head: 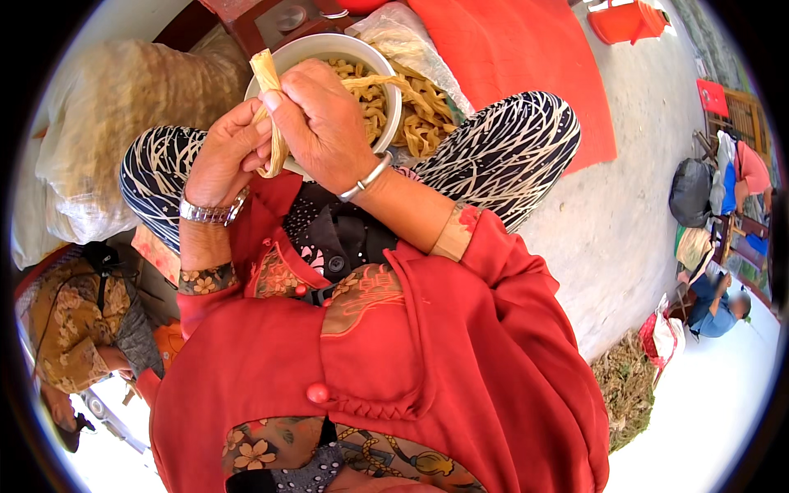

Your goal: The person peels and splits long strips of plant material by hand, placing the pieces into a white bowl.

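Note:
A bundle of pale yellow dried plant strips, folded lengthwise, stands between my two hands. My left hand, with a metal watch at its wrist, grips the lower part. The thumb and fingers of my right hand pinch it higher up, and a silver bangle circles that wrist. From behind the right hand a loose strip runs to the right. Below the hands is a white bowl holding many short knotted or curled yellowish pieces. Longer strips lie on a plastic bag right of the bowl.
A large translucent sack bulges at the left. Red cloth covers the floor ahead, near a red plastic stool or bucket. A person in a flowered top sits at the left. Another person is far right, near a brown plant heap.

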`<state>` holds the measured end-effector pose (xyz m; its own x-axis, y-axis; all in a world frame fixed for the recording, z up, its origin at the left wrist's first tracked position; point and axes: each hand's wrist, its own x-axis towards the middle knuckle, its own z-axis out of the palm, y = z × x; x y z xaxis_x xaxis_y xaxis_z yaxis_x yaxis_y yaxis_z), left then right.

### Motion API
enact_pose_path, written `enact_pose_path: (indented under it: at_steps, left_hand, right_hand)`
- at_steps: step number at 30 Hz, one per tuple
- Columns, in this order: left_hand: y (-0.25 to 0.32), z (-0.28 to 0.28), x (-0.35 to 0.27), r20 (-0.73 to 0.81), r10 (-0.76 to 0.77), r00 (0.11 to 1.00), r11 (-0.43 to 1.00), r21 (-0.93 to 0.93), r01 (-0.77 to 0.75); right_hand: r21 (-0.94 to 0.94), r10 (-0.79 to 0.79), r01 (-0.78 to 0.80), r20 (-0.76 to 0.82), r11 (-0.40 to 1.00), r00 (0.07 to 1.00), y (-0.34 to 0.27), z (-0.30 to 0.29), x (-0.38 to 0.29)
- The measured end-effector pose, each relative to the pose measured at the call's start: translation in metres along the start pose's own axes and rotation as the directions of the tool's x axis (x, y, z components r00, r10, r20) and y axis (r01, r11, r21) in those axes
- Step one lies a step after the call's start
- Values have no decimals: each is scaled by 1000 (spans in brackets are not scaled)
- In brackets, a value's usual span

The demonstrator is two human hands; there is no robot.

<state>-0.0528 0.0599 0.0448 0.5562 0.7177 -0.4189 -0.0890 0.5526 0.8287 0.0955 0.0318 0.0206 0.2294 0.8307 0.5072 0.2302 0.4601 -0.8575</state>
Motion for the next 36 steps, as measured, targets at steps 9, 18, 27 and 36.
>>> enact_pose_path:
  at_steps: [9, 18, 27, 36]
  left_hand:
    - [8, 17, -5, 195, 728, 657, 70, 932, -355]
    - [-8, 14, 3, -69, 524, 849, 663, 658, -356]
    - [4, 18, 6, 31, 292, 956, 946, -157, -284]
    - [-9, 33, 7, -180, 406, 896, 891, 298, -344]
  right_hand:
    - [70, 379, -423, 332, 903, 864, 11, -5, 11]
    - [-3, 345, -394, 493, 919, 799, 25, -23, 11]
    - [68, 234, -297, 461, 952, 856, 5, -34, 15]
    - [301, 437, -667, 564, 681, 700, 6, -41, 4]
